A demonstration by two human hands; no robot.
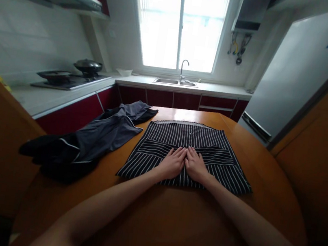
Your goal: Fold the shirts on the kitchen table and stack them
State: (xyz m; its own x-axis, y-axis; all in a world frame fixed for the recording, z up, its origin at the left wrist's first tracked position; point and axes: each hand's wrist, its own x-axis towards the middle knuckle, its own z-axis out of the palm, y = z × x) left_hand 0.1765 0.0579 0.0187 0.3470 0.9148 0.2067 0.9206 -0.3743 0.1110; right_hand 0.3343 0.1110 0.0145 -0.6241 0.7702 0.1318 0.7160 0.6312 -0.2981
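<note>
In front of me a black apron or shirt with white stripes (168, 132) lies folded into a flat, roughly rectangular shape. A band with stripes running crosswise passes over its middle. My left hand (173, 162) rests flat on the cloth, fingers stretched out and pointing away from me. Close beside it lies my right hand (196, 165), also flat with fingers extended, and the two hands meet near the fingertips. Neither holds anything. To the left, a dark grey and black garment with white piping (100, 134) is spread loosely, partly over the table's edge.
The brown wooden table (185, 225) has a rounded edge. Beyond it are a counter with a sink (174, 82) and tap. A stove with a lidded pan (88, 65) stands at the left, a fridge (295, 68) at the right.
</note>
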